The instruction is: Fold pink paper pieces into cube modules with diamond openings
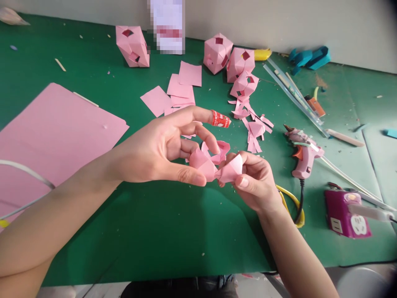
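Observation:
Both hands meet over the green table [161,223] around a small folded pink paper piece [217,163]. My left hand [164,149] pinches its left part between thumb and middle fingers, while the index finger sticks out with a red patterned bandage [220,119] on its tip. My right hand [254,180] is closed on the right part of the same piece, thumb on top. More folded pink units [252,126] lie just behind the hands.
Pink paper cubes [132,45] [217,51] and cut pink squares [181,89] lie at the back. A large pink sheet [52,132] lies left. A pink glue gun [302,153], glue sticks [294,97], a purple power strip [345,213] and teal pieces [308,58] sit right.

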{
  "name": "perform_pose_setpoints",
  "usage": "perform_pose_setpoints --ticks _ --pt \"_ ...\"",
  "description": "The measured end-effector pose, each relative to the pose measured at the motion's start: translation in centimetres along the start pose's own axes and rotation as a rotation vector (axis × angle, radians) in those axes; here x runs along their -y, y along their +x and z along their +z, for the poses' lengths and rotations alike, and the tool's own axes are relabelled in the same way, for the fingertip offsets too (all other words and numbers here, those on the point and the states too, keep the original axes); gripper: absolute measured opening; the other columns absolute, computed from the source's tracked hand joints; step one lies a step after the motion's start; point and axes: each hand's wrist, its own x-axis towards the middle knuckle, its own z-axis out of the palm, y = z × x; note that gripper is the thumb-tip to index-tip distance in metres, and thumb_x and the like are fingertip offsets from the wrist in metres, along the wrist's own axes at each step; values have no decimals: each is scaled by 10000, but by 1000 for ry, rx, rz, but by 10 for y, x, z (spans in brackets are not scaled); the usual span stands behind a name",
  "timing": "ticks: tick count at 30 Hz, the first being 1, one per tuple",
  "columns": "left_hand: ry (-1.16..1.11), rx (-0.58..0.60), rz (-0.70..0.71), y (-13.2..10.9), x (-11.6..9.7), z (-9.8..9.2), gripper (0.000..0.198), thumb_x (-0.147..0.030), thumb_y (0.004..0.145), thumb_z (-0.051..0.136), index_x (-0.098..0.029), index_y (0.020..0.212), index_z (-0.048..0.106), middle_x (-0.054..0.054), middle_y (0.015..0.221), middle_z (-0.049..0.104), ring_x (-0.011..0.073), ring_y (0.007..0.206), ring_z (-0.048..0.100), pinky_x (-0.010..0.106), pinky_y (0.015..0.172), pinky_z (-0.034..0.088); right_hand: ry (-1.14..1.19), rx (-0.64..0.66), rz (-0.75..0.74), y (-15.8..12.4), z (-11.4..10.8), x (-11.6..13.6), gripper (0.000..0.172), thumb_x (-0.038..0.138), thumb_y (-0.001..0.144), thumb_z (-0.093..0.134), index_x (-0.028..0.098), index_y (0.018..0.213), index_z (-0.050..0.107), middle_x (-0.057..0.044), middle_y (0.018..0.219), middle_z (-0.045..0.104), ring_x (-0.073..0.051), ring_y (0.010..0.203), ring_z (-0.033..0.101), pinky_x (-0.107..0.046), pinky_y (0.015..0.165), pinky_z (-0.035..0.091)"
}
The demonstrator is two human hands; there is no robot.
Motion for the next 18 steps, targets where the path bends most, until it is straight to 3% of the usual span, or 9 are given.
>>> perform_pose_setpoints --ticks 4,9,12,18 --pt "12 9 -15 1 0 -1 692 -103 736 897 -313 1337 624 40 1089 727 223 1089 733 215 696 612 -75 1 -20 0 -1 3 233 384 748 935 222 804 776 -28 809 801 -155 670 707 -301 635 603" --pt "20 7 21 1 0 -1 706 -81 714 910 -300 1327 638 26 1059 721 218 1138 729 187 671 603 -120 -44 -22 -2 -1 5 280 407 711 952 218 756 750 -10 728 759 -156 627 665 -293 562 539" --pt "18 20 34 1 1 -2 707 -77 726 903 -303 1340 635 20 1056 719 211 1147 729 185 670 604 -120 -27 -36 -2 0 6 253 391 733 942 222 779 758 -10 746 762 -160 654 682 -299 591 556" --pt "78 -4 35 2 2 -2 672 -134 736 910 -285 1333 641 41 1088 755 242 1137 729 262 768 608 -138 -32 -27 -3 -1 6 262 408 733 940 228 800 762 -22 784 782 -168 668 695 -309 606 589"
